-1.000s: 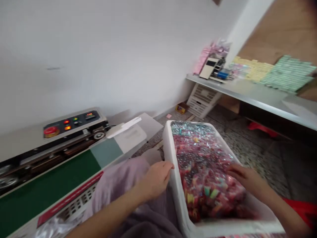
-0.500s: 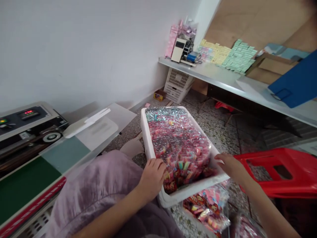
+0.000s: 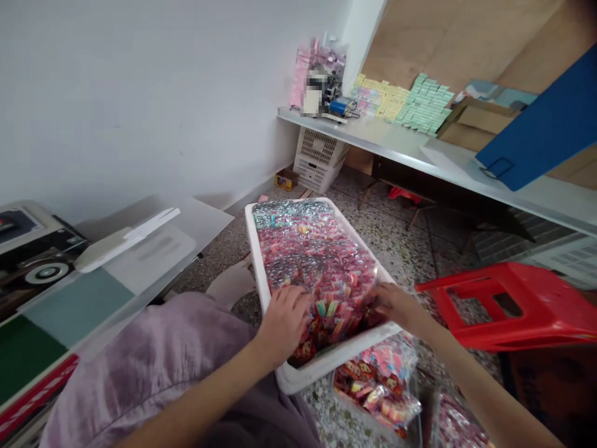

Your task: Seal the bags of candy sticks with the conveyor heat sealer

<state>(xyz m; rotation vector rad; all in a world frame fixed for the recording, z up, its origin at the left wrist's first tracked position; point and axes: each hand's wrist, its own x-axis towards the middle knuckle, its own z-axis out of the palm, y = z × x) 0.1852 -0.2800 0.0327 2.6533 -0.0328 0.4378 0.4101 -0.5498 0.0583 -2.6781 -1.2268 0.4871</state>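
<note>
A white foam box (image 3: 351, 350) stands in front of me, packed with small wrapped candies (image 3: 317, 249) in shiny clear and pink wrappers. My left hand (image 3: 285, 320) rests over the box's near left side, its bent fingers on the wrapped pieces. At the right side my right hand (image 3: 396, 305) reaches over the rim, fingers touching the candies' edge. Its fingertips are partly hidden, and whether either hand grips a piece is unclear. Clear bags of similar candies (image 3: 377, 386) lie on the floor below the box.
On the left is a machine (image 3: 41, 261) with a green and grey belt. A red plastic stool (image 3: 527, 305) lies on its side at the right. Behind, a long table (image 3: 396, 146) bears stacked green and yellow packs, a cardboard box and a blue board. White crates (image 3: 317, 158) stand beneath.
My right hand has moved from the box's right rim inward onto the candies. My left hand has shifted slightly inward over them. The view has turned a little to the right.
</note>
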